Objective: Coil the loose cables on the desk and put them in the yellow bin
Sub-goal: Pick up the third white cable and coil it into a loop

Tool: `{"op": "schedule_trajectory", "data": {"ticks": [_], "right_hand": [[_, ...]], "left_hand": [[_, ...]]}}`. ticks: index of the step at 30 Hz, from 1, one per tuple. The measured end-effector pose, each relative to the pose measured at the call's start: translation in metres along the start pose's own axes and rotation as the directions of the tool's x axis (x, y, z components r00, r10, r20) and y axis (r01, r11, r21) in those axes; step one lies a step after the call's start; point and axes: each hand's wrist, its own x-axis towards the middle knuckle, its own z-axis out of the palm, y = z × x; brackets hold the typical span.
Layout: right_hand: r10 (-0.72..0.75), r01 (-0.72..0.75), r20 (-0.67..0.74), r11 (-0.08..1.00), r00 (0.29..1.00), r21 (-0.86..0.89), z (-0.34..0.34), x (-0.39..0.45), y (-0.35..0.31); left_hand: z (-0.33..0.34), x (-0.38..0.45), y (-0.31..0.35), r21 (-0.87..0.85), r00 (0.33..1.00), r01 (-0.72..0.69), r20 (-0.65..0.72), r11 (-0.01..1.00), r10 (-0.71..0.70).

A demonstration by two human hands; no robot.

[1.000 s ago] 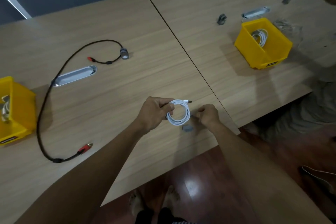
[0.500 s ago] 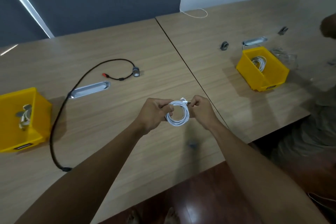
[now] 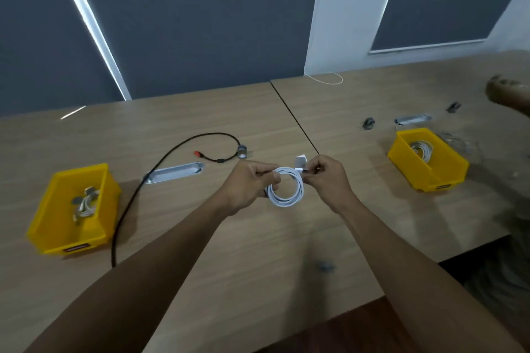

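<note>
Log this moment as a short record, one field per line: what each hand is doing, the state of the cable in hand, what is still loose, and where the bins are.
left hand: left hand grips the white cable coil at its left side
right hand: right hand pinches the coil's top, at the cable's end
coil state: wound into a round loop, held above the desk
still loose: black cable lies uncoiled on the desk
bins: left yellow bin holds white cable; right yellow bin also holds white cable
</note>
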Motion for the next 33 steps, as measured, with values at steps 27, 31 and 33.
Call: {"op": "schedule_trajectory", "data": {"ticks": [27, 31, 33], "right_hand": [[0.122, -0.067, 0.446, 0.988, 0.887, -0.137, 0.053, 0.003, -0.107], [0.118, -0.068, 0.455, 0.990, 0.883, -0.125, 0.060, -0.002, -0.113], [0.101, -0.061, 0.461, 0.993, 0.882, -0.101, 0.062, -0.004, -0.117]], "left_hand": [[-0.070, -0.022, 0.019, 0.097, 0.998, 0.034, 0.055, 0.995, -0.040], [-0.071, -0.023, 0.024, 0.160, 0.998, -0.031, 0.056, 0.987, 0.023], [-0.073, -0.022, 0.025, 0.172, 0.996, -0.060, 0.071, 0.983, 0.049]]}}
